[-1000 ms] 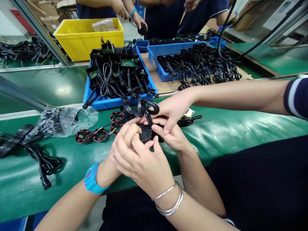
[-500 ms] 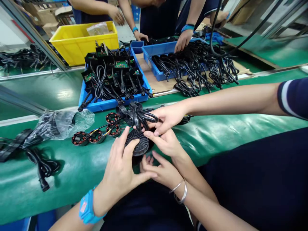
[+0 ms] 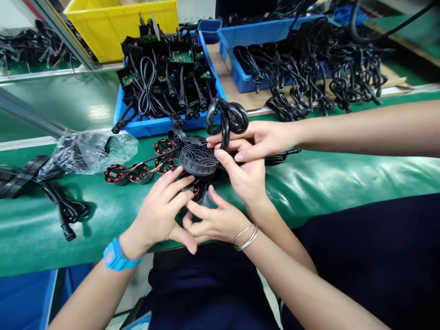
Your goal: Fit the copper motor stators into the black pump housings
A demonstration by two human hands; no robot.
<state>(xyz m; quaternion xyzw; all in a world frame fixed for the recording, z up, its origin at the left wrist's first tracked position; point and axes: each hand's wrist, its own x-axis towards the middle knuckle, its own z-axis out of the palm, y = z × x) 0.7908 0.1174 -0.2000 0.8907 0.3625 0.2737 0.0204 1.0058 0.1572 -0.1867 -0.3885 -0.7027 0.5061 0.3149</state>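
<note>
My left hand, with a blue wristband, has its fingers stretched out near the lower edge of a round black ridged cover; its thumb is apart. My right hand closes thumb and fingers at the base of a coiled black cable, beside that cover. A co-worker's hand from the right touches the same coil. That person's other hand, with bracelets, crosses over my right forearm and meets my left fingertips. Copper-wound motor stators lie left of the cover. Another copper-wound part shows beneath it.
A blue tray of black housings with circuit boards stands behind the hands. Further right is another blue tray with bundled cables. A yellow bin stands at the back. Bagged parts and a cable lie on the green table at left.
The view has shifted. The cover and coil have moved away from me and the coil now stands higher. My left fingers have come off the cover's top. The braceleted hand has moved to my left fingertips.
</note>
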